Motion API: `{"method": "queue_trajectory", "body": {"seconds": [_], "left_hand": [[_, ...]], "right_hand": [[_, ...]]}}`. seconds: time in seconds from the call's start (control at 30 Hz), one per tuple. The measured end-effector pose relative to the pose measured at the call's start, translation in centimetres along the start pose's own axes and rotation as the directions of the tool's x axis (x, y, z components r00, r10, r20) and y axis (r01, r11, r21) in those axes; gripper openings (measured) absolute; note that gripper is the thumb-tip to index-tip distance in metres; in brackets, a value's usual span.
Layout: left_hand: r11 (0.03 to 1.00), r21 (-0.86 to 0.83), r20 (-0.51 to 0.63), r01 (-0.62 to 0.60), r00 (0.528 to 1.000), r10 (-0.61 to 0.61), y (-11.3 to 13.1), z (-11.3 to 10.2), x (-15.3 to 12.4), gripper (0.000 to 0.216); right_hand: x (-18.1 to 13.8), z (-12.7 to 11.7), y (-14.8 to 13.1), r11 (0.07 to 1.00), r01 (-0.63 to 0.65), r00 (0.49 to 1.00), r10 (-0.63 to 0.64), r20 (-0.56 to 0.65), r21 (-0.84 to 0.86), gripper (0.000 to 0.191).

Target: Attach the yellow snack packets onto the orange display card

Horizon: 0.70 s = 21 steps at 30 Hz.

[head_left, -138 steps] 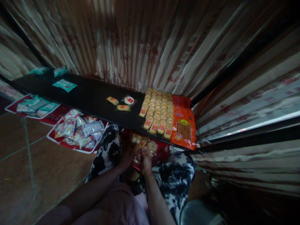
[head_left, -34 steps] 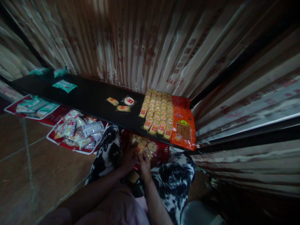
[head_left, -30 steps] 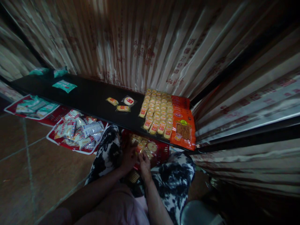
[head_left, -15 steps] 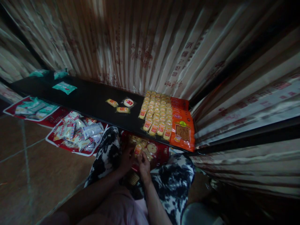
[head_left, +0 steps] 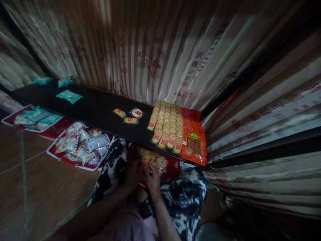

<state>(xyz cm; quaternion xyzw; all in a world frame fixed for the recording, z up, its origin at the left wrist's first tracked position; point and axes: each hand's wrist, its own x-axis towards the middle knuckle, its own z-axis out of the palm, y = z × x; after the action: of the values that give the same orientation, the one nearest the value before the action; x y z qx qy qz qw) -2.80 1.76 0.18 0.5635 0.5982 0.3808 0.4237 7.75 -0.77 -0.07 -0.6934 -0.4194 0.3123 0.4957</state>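
Observation:
Both my hands are low between my knees, over a red bag (head_left: 173, 165) full of small yellow snack packets. My left hand (head_left: 134, 172) is curled around a yellow packet (head_left: 145, 160) at the bag's left side. My right hand (head_left: 152, 177) pinches at the same packets, fingers closed. On the black shelf (head_left: 100, 107) in front of me lie neat rows of yellow packets (head_left: 167, 125) next to an orange snack bag (head_left: 194, 144). Three loose packets (head_left: 129, 115) lie left of the rows.
Corrugated metal walls close in behind and to the right of the shelf. A red bag of white striped packets (head_left: 80, 145) and a red bag of teal packets (head_left: 32, 117) lie on the brown tiled floor at left. Teal packets (head_left: 69, 96) sit at the shelf's far left.
My hands have stayed in the red bag, shifting slightly up and left while handling packets. The view has tilted a little. The rows on the shelf are unchanged.

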Motion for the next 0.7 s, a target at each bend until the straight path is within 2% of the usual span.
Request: {"method": "queue_trajectory", "body": {"seconds": [0.33, 0.5, 0.7], "left_hand": [[0.998, -0.042, -0.063, -0.048, 0.997, 0.045, 2.5, -0.7, 0.8, 0.029], [0.995, -0.03, -0.107, -0.096, 0.99, 0.093, 3.7, -1.1, 1.6, 0.025], [0.991, -0.016, -0.132, -0.136, 0.982, 0.133, 4.8, -1.7, 2.8, 0.025]], "right_hand": [[1.1, 0.0, -3.5, 0.98, 0.149, 0.989, -0.15, -0.001, -0.128, 0.036], [1.7, 0.5, -4.5, 0.975, 0.16, 0.985, -0.167, -0.033, -0.155, 0.035], [2.6, 0.7, -6.3, 0.978, 0.168, 0.986, -0.169, 0.003, -0.123, 0.037]]}}
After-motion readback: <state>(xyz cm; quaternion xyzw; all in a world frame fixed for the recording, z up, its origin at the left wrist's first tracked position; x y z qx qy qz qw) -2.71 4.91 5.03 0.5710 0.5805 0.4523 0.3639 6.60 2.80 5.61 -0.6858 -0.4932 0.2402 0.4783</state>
